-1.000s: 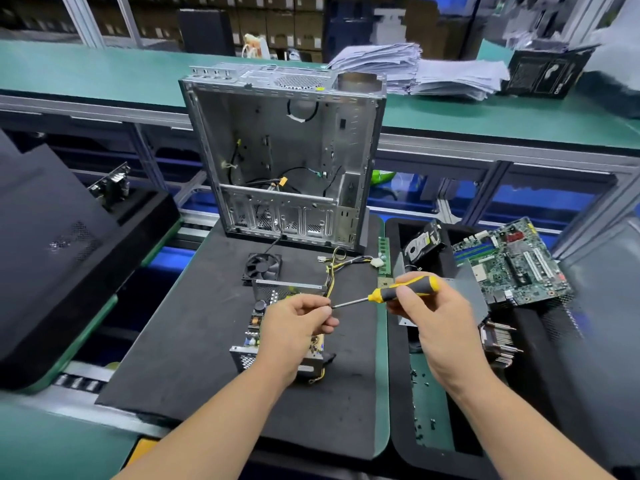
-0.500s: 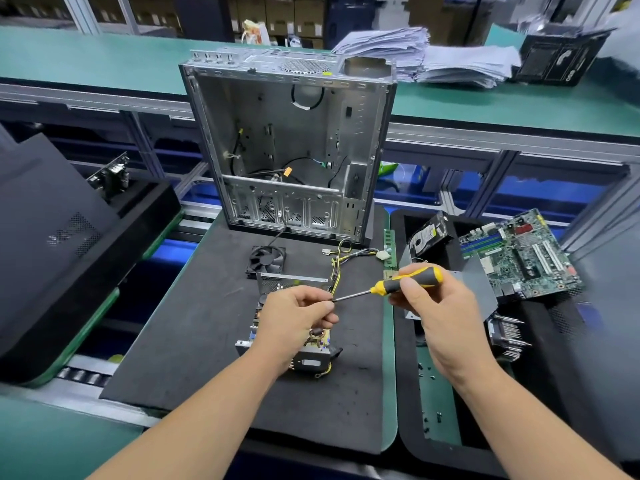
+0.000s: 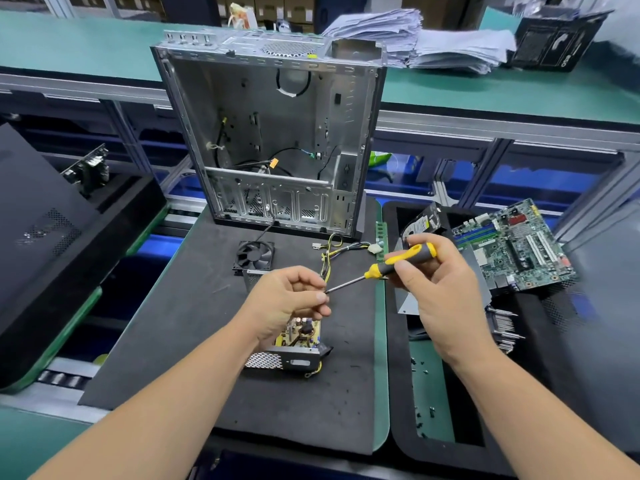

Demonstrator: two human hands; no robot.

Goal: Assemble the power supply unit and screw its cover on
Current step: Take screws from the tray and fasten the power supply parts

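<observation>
Right hand (image 3: pixel 440 289) grips the screwdriver (image 3: pixel 398 263) by the handle, shaft slanting down-left. Left hand (image 3: pixel 287 299) pinches at the tip (image 3: pixel 327 291), probably seating a screw; can't see one. PSU (image 3: pixel 294 344) sits open on the mat (image 3: pixel 194 323) directly below the left hand, board exposed, long axis running away from the person, wires at the far end. Left hand is nearer. Cover not on yet. Next: tip swings down onto the PSU.

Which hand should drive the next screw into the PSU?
Right. The right hand already grips the screwdriver by its handle, shaft aimed toward the open power supply unit. The left hand pinches at the tip, probably seating a screw, so it suits steadying.
</observation>
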